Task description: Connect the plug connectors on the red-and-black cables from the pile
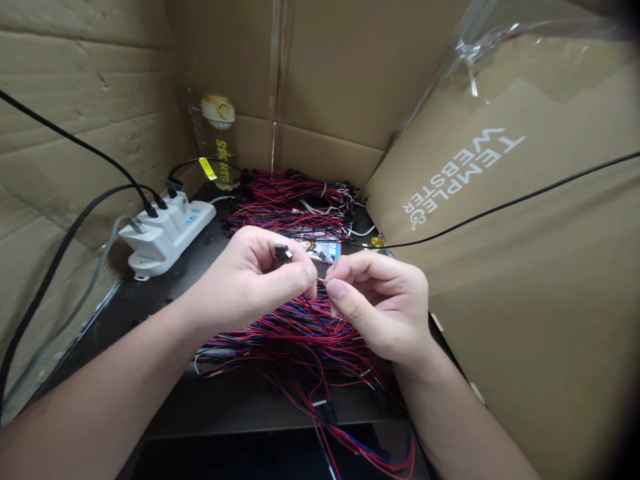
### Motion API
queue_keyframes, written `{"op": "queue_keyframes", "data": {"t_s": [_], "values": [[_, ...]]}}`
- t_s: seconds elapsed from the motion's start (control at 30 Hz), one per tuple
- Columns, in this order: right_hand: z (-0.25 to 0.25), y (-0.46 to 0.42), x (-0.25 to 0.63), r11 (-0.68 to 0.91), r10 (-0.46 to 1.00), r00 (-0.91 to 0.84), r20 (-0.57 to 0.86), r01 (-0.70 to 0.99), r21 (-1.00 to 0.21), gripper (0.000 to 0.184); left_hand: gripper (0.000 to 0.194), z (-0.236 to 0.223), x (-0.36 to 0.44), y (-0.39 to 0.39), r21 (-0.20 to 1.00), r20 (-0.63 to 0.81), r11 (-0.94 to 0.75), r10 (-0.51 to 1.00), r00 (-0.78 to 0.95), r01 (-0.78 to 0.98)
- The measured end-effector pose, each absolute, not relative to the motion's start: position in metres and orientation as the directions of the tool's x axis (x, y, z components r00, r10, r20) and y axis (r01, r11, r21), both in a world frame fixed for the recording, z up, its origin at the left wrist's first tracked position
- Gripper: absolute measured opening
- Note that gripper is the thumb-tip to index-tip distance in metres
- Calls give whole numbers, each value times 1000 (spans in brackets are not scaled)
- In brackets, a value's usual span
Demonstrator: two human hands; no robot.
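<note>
Above the heap of wires, my left hand (273,270) is closed, thumb against the fingers, with a small black connector (283,253) showing at the index finger. A short bit of orange wire (323,281) spans the narrow gap between my two hands. My right hand (383,300) pinches the other end of this wire between thumb and index finger. Below both hands lies a large bundle of red, blue and black wires (300,333), some hanging over the table's front edge. What else the curled fingers cover is hidden.
A white power strip (173,243) with plugs and black cables stands at left. Behind are more red and black wire bundles (295,200) and a clear bottle (219,143) with a cream lid. Cardboard walls (325,67) enclose the dark table (225,400). A black cable (500,208) crosses at right.
</note>
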State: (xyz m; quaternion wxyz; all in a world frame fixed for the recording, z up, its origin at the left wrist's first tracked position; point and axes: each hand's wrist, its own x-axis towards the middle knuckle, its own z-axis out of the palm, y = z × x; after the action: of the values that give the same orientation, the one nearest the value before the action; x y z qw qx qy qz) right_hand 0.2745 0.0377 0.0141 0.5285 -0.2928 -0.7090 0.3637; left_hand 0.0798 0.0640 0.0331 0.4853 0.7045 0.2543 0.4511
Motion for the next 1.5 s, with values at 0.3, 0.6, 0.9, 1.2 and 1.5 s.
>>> {"op": "queue_keyframes", "data": {"t_s": [0.3,0.6,0.9,1.2,1.5], "values": [[11,35,275,544,807,-288,515,24,-839,7,24,35,81,61,926,358,-370,789,500,-78],[11,36,275,555,784,-318,534,-27,-831,13,16,26,80,63,853,465,-522,771,436,15],[17,42,274,381,850,-349,393,-108,-918,20,18,28,73,62,350,785,-907,421,455,234],[19,46,271,257,888,-376,266,-76,-963,28,12,31,64,68,235,730,-930,361,580,282],[17,46,268,196,886,-399,235,-136,-971,31,13,26,72,66,275,727,-926,377,574,259]]}}
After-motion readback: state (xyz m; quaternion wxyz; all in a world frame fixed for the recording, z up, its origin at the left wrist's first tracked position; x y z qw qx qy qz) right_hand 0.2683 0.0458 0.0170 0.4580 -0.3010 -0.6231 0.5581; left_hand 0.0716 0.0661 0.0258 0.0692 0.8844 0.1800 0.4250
